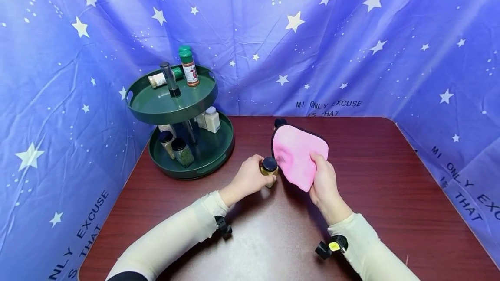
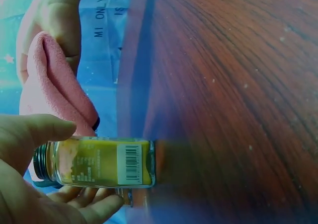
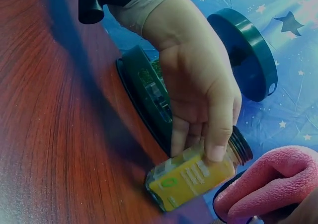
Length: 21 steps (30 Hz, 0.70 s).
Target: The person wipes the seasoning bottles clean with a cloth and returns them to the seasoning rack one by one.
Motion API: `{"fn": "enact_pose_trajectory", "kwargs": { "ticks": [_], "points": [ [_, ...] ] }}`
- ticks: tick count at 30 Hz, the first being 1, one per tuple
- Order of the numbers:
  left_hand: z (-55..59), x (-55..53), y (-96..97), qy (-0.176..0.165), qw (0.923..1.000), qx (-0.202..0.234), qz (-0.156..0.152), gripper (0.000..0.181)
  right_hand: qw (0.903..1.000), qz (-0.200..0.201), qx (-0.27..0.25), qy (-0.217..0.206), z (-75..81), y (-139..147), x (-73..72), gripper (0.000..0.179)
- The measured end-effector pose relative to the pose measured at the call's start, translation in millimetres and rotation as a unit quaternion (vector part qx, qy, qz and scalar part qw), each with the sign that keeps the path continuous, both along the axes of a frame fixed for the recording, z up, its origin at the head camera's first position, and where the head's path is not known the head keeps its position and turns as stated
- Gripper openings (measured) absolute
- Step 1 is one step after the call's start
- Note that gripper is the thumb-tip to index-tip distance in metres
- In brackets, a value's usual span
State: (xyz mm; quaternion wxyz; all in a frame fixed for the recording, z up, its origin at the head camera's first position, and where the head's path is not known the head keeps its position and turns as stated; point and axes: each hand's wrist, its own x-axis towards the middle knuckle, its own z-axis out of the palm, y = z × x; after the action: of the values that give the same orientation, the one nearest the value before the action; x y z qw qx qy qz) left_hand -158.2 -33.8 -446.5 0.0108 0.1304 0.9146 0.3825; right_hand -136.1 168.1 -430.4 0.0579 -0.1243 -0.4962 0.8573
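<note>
My left hand (image 1: 247, 178) grips a square glass spice jar (image 1: 269, 166) between thumb and fingers. The jar has a black screw lid and yellow contents; a barcode label shows on it in the left wrist view. It stands close to the tabletop, tilted in the right wrist view. To its right, my right hand (image 1: 326, 184) holds a folded pink cloth (image 1: 294, 153) with black edging, thumb on top. The cloth's left edge hangs right beside the jar's lid. Most of the right hand's fingers are hidden behind the cloth.
A green two-tier round rack (image 1: 172, 112) stands at the left back, with several spice jars on both tiers. One bottle (image 1: 158, 80) lies on its side on top. A black-capped object (image 1: 280, 122) peeks out behind the cloth. Star-patterned blue curtains (image 1: 250, 34) enclose the wooden table (image 1: 375, 177).
</note>
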Motion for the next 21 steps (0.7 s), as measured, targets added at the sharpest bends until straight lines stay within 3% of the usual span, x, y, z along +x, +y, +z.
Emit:
{"fn": "enact_pose_trajectory", "kwargs": {
  "ticks": [8,16,21],
  "points": [
    [0.6,-2.8,-3.5,0.005,0.9987,0.001,-0.050,0.048,0.9997,-0.006,0.018,0.016,0.3,-5,0.8,0.020],
    [-1.7,-3.1,-3.7,0.023,0.9991,0.008,-0.034,0.046,0.9986,0.000,0.041,0.033,0.1,-14,1.4,0.021],
    [0.1,-4.8,-5.7,0.026,0.9986,0.002,-0.046,0.040,0.9988,0.036,0.016,0.029,-2.7,-21,3.5,0.019]
  ]
}}
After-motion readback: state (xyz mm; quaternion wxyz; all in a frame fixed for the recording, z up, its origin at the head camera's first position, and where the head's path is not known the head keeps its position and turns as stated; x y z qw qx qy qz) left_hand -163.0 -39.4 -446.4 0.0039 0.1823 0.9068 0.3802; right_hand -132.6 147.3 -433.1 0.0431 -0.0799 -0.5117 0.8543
